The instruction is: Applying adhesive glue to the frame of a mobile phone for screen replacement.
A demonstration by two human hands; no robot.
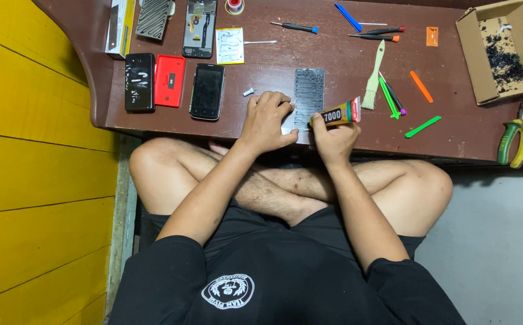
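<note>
Right hand (333, 137) has a tight grip on a glue tube (337, 114); left hand (267, 120) presses flat on the phone part (308, 90). Gluing looks underway; next needs steady squeezing.

Red phone case (170, 80), black phone (207, 91), green-handled pliers (514, 135), dark brown table (345, 60)

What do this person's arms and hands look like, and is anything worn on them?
Both arms are bare from the short black sleeves of a T-shirt down to the fingers. The left hand and right hand have no gloves; no rings, watch or bands are visible.
</note>
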